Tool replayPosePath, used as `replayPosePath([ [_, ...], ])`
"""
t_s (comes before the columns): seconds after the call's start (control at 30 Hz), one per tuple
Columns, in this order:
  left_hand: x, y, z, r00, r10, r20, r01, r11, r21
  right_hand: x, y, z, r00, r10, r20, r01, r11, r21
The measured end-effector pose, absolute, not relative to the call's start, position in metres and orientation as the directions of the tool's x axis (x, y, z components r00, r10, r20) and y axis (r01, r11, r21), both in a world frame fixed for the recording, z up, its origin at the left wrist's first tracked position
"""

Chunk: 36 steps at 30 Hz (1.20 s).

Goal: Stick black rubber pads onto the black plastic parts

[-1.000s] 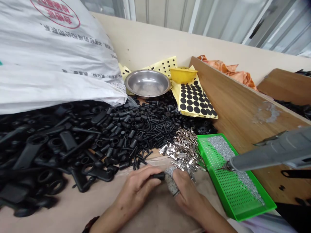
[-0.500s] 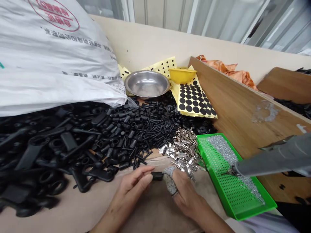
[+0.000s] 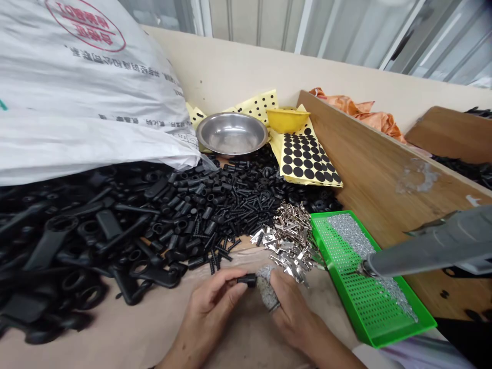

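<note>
My left hand [image 3: 215,302] pinches a short black cylindrical part [image 3: 247,280] between thumb and fingers, above the bare front of the table. Close on its right is my right hand [image 3: 290,307], fingers curled, with a grey cover [image 3: 268,289] on a finger. The cover meets or nearly meets the part's right end; whether anything is inside the right hand's grip is hidden. Beyond the hands lie a heap of black tubes and ribbed pins [image 3: 215,205] and a pile of small metal clips [image 3: 294,230].
Larger black parts [image 3: 111,225] cover the left, below a white sack [image 3: 92,102]. Behind are a steel bowl [image 3: 232,134], a yellow bowl [image 3: 288,121] and dotted sticker sheets [image 3: 307,166]. Rightward, a grey tool [image 3: 434,246] reaches over a green tray [image 3: 355,323] beside a wooden divider [image 3: 369,159].
My left hand has shifted slightly right and turned a little, with the black part still in its fingers. My right hand has moved only slightly; the grey tool sits a touch further left.
</note>
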State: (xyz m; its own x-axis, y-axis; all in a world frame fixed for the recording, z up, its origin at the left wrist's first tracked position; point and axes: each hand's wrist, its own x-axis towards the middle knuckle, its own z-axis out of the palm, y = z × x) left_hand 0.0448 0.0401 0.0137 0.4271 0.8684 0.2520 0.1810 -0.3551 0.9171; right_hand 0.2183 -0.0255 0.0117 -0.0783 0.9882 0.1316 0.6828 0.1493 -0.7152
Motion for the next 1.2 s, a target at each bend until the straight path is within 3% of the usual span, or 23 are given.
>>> replayPosePath([
  [0.17,0.045,0.041,0.013,0.477,0.680,0.557,0.210,-0.703,0.679,0.215,-0.025,0.007,0.023,1.000,0.019,0.562,0.003,-0.827],
  [0.33,0.046,0.042,0.014,0.524,0.565,0.637,0.257,-0.818,0.515,0.214,-0.025,0.004,0.029,1.000,-0.012,0.504,-0.025,-0.863],
  [0.43,0.047,0.044,0.013,0.543,0.561,0.625,0.233,-0.815,0.530,0.217,-0.028,-0.002,0.045,0.998,0.034,0.541,0.004,-0.841],
  [0.67,0.051,0.047,0.005,0.556,0.661,0.504,0.188,-0.691,0.698,0.222,-0.026,-0.005,0.071,0.995,0.068,0.616,0.010,-0.788],
  [0.8,0.059,0.050,-0.001,0.544,0.720,0.431,0.216,-0.617,0.757,0.227,-0.019,0.004,-0.009,0.998,0.065,0.775,0.048,-0.630],
  [1.0,0.072,0.066,-0.016,0.587,0.700,0.406,0.336,-0.667,0.665,0.236,-0.010,0.016,0.030,0.999,0.045,0.937,-0.013,-0.349],
  [1.1,0.075,0.074,-0.018,0.621,0.667,0.412,0.334,-0.700,0.631,0.244,-0.008,0.019,0.086,0.994,0.066,0.932,-0.057,-0.357],
  [1.2,0.080,0.082,-0.007,0.661,0.689,0.297,0.410,-0.663,0.626,0.253,-0.006,0.020,0.156,0.983,0.094,0.908,-0.106,-0.405],
])
